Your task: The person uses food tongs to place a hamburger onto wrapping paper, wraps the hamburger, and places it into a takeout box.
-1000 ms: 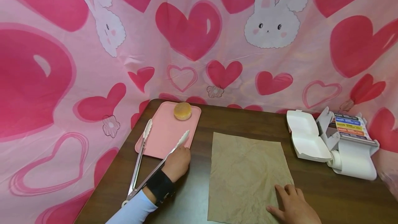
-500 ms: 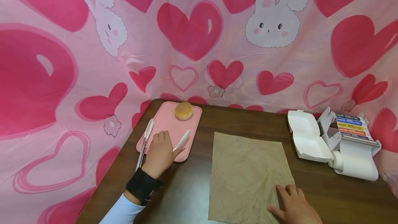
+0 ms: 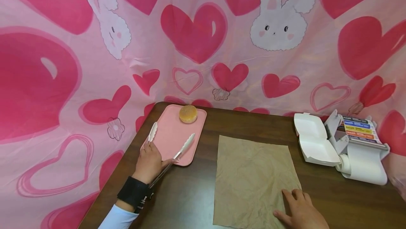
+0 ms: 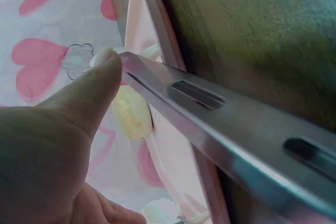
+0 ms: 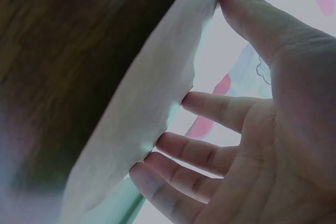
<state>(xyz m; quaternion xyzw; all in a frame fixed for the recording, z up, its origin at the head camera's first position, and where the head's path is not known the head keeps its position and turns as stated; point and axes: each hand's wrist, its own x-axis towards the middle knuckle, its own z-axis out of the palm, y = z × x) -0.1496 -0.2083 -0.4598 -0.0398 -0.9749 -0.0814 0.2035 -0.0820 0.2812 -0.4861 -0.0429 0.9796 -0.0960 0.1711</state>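
Long metal tongs (image 3: 185,144) with pale scalloped tips lie spread over the pink tray (image 3: 169,133) and the table. My left hand (image 3: 147,163) spans them. Its thumb (image 4: 105,69) presses the right arm of the tongs, and its fingers lie at the left arm; the hinge end is hidden under my wrist. A round golden bun (image 3: 188,114) sits at the tray's far right corner. My right hand (image 3: 301,209) rests with spread fingers on the right edge of a creased brown paper sheet (image 3: 250,179).
An open white clamshell box (image 3: 317,148) stands at the table's right. Beside it is a dispenser (image 3: 358,130) with coloured labels and a white paper roll (image 3: 364,165). A pink heart-patterned curtain (image 3: 234,45) hangs behind the brown table (image 3: 187,193).
My left hand has let go of the right arm's tip end, moved left across the tray and come down over both arms of the tongs. The right hand stays on the paper.
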